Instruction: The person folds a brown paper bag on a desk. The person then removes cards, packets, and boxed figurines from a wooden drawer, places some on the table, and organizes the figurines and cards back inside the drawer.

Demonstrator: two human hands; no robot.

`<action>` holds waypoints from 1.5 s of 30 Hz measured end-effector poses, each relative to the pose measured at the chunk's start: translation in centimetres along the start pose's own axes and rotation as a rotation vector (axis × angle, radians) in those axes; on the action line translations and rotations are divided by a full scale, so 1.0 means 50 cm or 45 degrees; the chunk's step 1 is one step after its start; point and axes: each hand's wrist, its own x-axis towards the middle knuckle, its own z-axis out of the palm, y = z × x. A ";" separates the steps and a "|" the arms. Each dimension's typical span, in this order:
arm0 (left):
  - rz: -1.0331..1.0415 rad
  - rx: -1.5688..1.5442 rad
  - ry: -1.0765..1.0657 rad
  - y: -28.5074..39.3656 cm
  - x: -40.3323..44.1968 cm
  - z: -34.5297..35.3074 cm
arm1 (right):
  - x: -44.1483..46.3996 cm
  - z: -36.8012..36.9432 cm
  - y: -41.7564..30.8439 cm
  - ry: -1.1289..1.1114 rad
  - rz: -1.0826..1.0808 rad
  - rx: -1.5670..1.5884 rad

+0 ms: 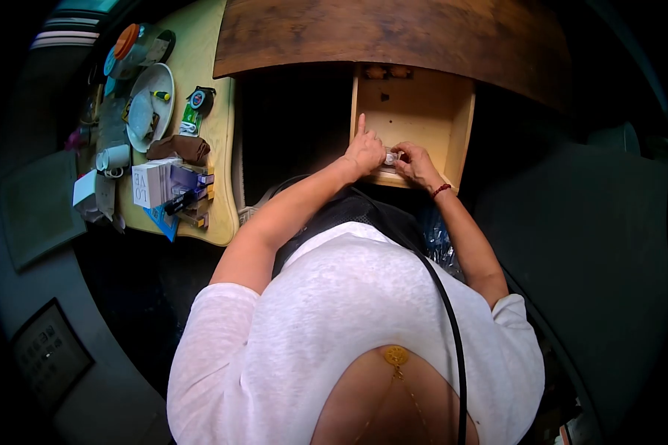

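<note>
A pulled-out wooden drawer (416, 111) lies before me, with both hands at its near end. My left hand (365, 153) rests by the drawer's left side, its index finger stretched forward and its other fingers curled in at a small clear, whitish box-like object (390, 158). From the other side, the bent fingers of my right hand (418, 166) close on the same small object. Its exact kind is too small to make out. A dark red bracelet (441, 190) circles my right wrist.
Above the drawer spreads a dark wooden desktop (393, 33). On the pale side table (219, 163) at left are a white plate (163, 81), a tape measure (200, 99), a brown cloth (179, 149), a white box (150, 182) and mugs (113, 158). A black cable (450, 311) crosses my chest.
</note>
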 end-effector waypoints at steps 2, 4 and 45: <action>0.029 -0.053 -0.023 0.002 0.005 0.035 | 0.003 0.002 0.000 -0.038 0.096 0.134; 0.012 -0.084 -0.018 0.003 0.005 0.044 | 0.009 -0.009 0.002 -0.080 0.109 0.106; 0.043 -0.690 0.163 0.002 -0.002 0.055 | -0.013 -0.128 -0.029 -0.356 0.235 -0.285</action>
